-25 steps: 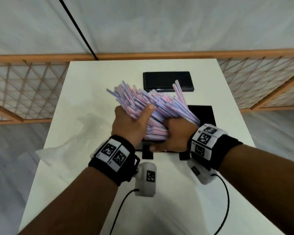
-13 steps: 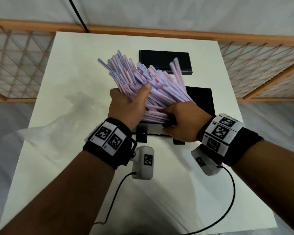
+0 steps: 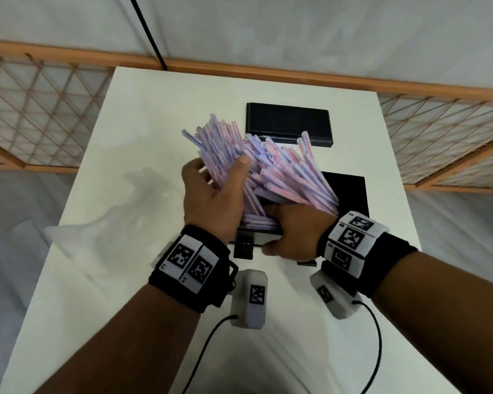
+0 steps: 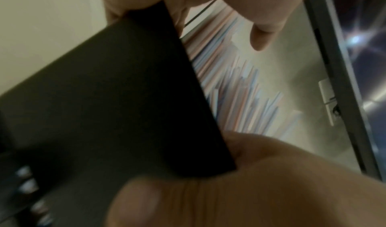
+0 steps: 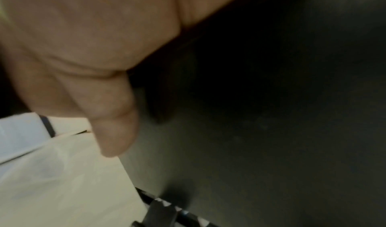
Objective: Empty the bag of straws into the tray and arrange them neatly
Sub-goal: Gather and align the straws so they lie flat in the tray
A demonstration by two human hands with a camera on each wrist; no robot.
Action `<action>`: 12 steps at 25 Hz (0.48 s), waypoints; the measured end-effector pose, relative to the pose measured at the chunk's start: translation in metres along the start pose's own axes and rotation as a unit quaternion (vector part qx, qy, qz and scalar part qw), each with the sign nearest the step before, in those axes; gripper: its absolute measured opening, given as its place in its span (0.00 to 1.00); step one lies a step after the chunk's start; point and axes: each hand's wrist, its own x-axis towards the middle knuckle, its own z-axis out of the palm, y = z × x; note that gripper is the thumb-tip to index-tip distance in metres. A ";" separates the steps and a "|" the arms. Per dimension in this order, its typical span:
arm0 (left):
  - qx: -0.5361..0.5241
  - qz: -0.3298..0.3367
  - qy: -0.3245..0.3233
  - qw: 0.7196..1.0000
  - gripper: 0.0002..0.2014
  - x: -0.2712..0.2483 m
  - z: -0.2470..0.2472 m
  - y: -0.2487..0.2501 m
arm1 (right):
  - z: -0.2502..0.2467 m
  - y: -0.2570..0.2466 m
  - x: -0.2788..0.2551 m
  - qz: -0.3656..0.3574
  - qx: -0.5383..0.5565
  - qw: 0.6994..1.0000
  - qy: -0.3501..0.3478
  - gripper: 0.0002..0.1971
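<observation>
A thick bundle of pink, blue and white straws (image 3: 282, 172) fans up and away from the near end of a black tray (image 3: 350, 191). My left hand (image 3: 217, 191) grips the bundle's left side, thumb across the top. My right hand (image 3: 291, 231) curls over the straws' near ends at the tray's near wall, with its thumb outside the wall and its fingers hidden. The left wrist view shows the tray wall (image 4: 125, 98) and straws (image 4: 229, 90) beyond it. In the right wrist view my thumb (image 5: 112, 115) lies against the dark tray (image 5: 271, 115).
The empty clear bag (image 3: 103, 231) lies crumpled on the white table (image 3: 143, 123) to the left. A second black tray (image 3: 289, 123) sits further back. A wooden lattice fence (image 3: 40, 109) runs behind and beside the table. Wrist camera cables trail near the front edge.
Both hands have lowered the straws so their near ends sit in the tray's near end. My right hand has slid down to the tray wall. The bundle still fans upward.
</observation>
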 end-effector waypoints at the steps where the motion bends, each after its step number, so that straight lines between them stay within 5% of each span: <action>1: -0.003 0.016 0.017 1.000 0.27 0.001 -0.002 0.001 | 0.001 0.000 0.001 -0.002 0.010 1.000 -0.002 0.17; 6: 0.031 0.045 0.007 0.998 0.17 -0.001 -0.003 0.008 | 0.000 0.001 0.001 -0.006 0.003 0.999 0.046 0.24; 12: 0.070 0.054 -0.026 0.996 0.44 -0.006 -0.012 -0.004 | 0.009 0.001 -0.009 0.022 0.009 0.996 0.084 0.31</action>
